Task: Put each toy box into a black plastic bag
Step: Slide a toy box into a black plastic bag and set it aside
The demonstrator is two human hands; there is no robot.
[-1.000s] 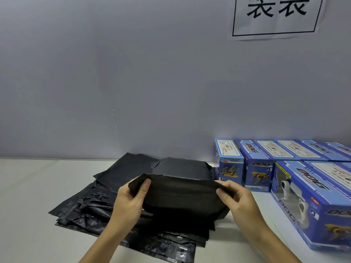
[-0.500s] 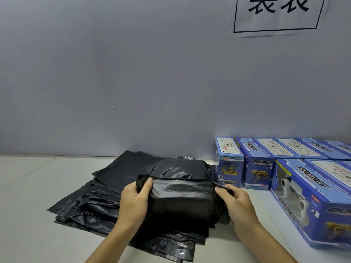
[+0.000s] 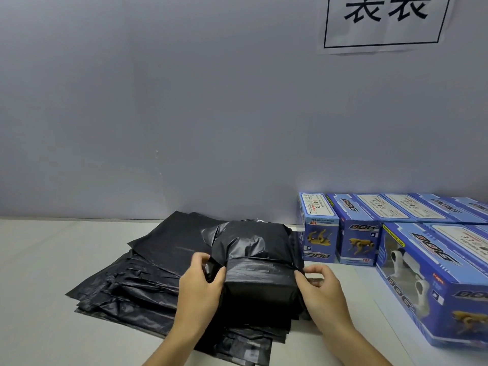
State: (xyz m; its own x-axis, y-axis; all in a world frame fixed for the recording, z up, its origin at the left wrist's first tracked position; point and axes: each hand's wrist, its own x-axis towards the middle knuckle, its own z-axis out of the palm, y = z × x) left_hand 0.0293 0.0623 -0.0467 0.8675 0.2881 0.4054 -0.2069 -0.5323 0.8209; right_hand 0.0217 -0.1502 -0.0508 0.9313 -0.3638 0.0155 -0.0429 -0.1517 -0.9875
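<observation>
While the head camera looks down at the table (image 3: 39,260), one bagged box (image 3: 260,281) sits at lower centre of the frame, wrapped in black plastic and resting on a stack of flat black bags (image 3: 137,283) that fans out to the lower left. The left hand (image 3: 202,283) grips the wrap at the parcel's left end, fingers and thumb curled around a bunched fold of plastic. The right hand (image 3: 320,286) pinches the plastic at the parcel's right corner between thumb and fingertips. From the taut top and the folded-over flap behind, I judge this box is inside its bag and the person is tidying or tucking the ends. At right of the frame, a row of blue toy boxes (image 3: 364,233) stands against the grey wall (image 3: 158,114), with a larger-looking one (image 3: 435,281) nearest the camera at lower right; none of these is bagged yet. So most of the job looks left to do. A paper sign (image 3: 385,22) hangs at the upper right.
</observation>
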